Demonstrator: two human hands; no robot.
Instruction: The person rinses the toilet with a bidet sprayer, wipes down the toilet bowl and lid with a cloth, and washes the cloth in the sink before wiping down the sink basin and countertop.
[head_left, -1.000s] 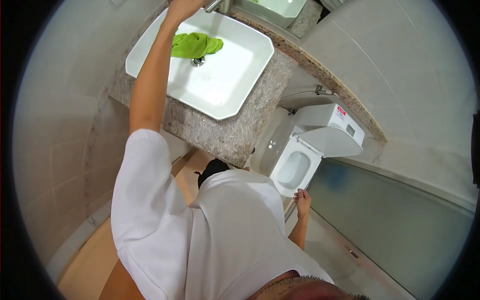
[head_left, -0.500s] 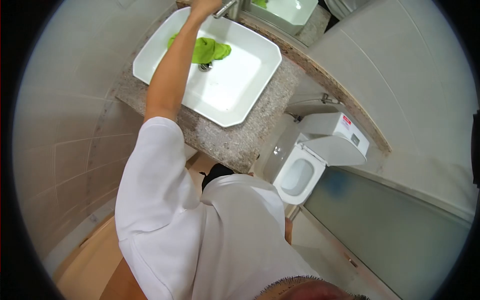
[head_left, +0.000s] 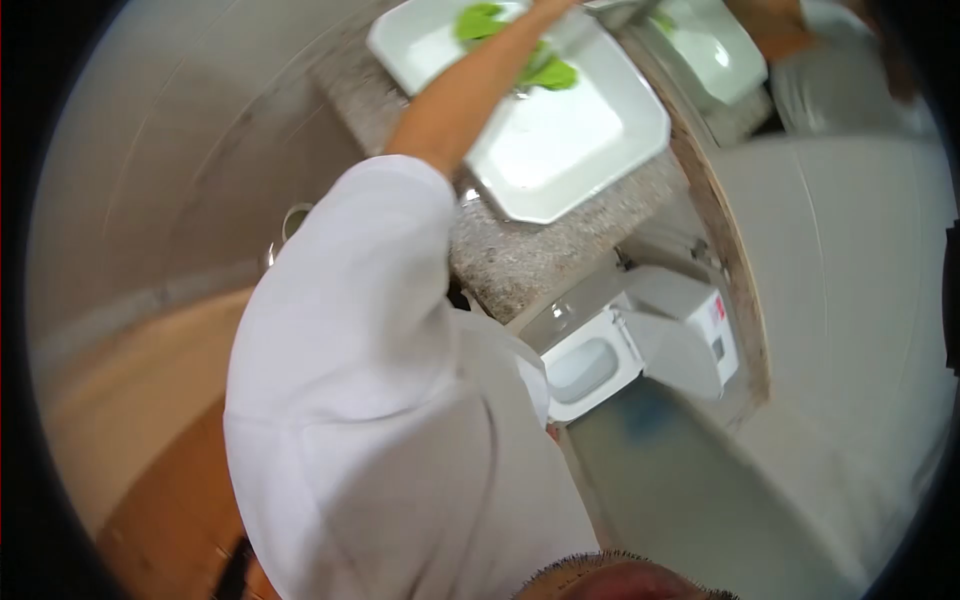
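My left arm (head_left: 465, 105) reaches across a white washbasin (head_left: 560, 195) toward the tap. My left hand (head_left: 552, 6) is mostly cut off by the top edge, near the grey metal tap (head_left: 618, 12). Its fingers do not show, so whether it grips the tap cannot be seen. A bright green cloth (head_left: 550, 72) lies crumpled in the basin, partly behind my forearm, near the drain. My right hand is not visible; only a sliver of skin shows beside the white shirt.
The basin sits on a speckled stone counter (head_left: 520, 262). At right stands a white toilet (head_left: 580, 372) with its lid up, beside a frosted glass panel (head_left: 680, 470). A mirror (head_left: 715, 60) behind the basin reflects an arm and shirt. A brown door (head_left: 165, 500) is at lower left.
My view has swung, so the basin and green cloth sit farther right and higher. My left forearm still stretches over the basin; its hand has gone nearly out of the top edge.
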